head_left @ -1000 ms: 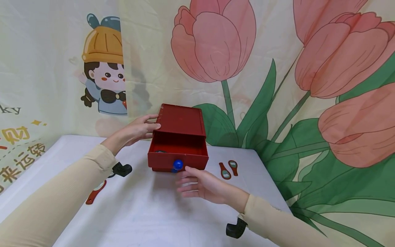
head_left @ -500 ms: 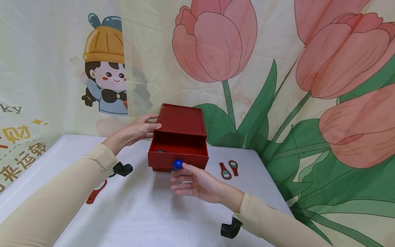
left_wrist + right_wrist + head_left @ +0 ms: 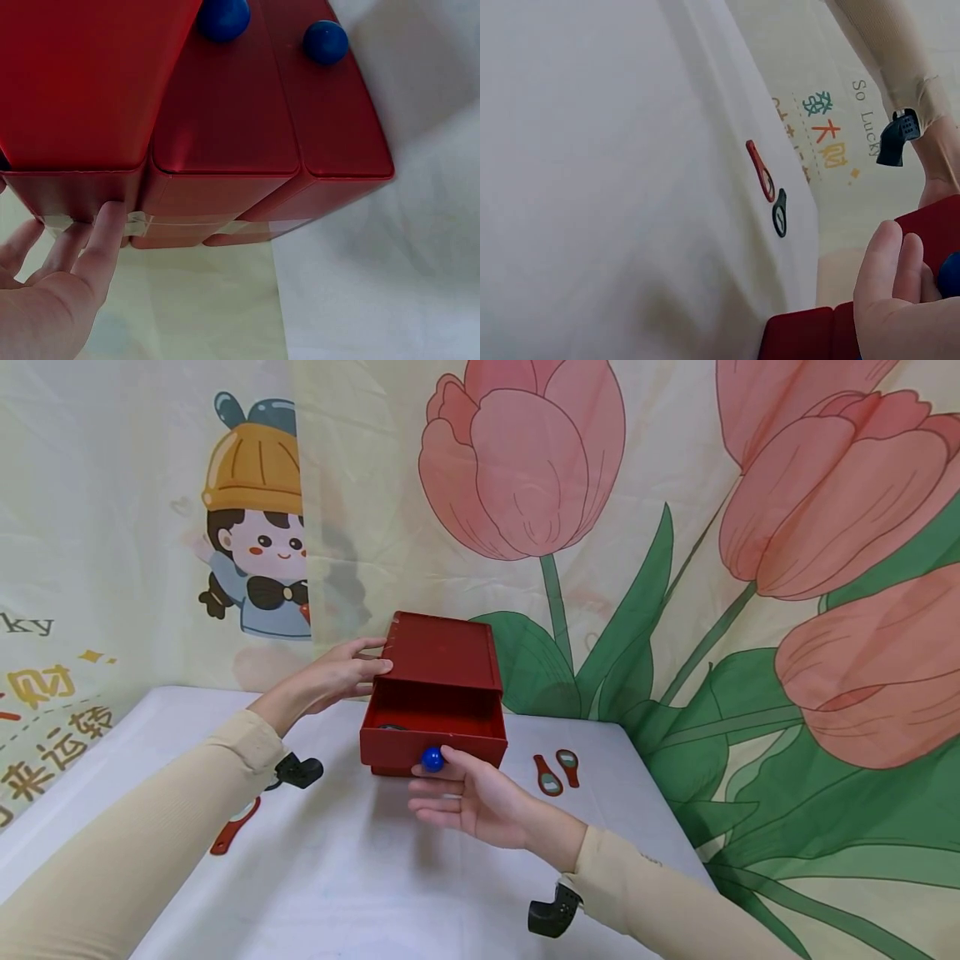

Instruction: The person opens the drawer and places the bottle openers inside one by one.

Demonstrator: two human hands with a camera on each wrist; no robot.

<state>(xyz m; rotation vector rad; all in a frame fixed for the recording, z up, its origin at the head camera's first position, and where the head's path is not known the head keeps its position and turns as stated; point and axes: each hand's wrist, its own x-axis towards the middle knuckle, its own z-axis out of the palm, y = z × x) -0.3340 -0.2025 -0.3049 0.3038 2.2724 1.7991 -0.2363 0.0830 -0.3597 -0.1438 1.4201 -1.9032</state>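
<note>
A red drawer box (image 3: 442, 650) stands at the far middle of the table in the head view, its upper drawer (image 3: 397, 747) pulled out. My left hand (image 3: 333, 679) rests against the box's left side, fingers extended along it, as the left wrist view also shows. At the drawer front, my right hand (image 3: 480, 802) has its thumb and forefinger at the blue knob (image 3: 432, 759), pinching it, while the other fingers stretch out below. Part of a dark-rimmed object (image 3: 391, 727) shows inside the drawer. The right wrist view catches the knob only at its edge.
Two small red magnifying glasses (image 3: 550, 777) lie right of the box. Left of it, a red magnifying glass (image 3: 761, 172) and a black one (image 3: 780, 214) lie near the table edge. A printed cloth (image 3: 375, 485) hangs behind the white-covered table (image 3: 360, 893).
My right hand has moved left and slightly up, bringing thumb and forefinger to the knob. The left hand, box and drawer have stayed in place.
</note>
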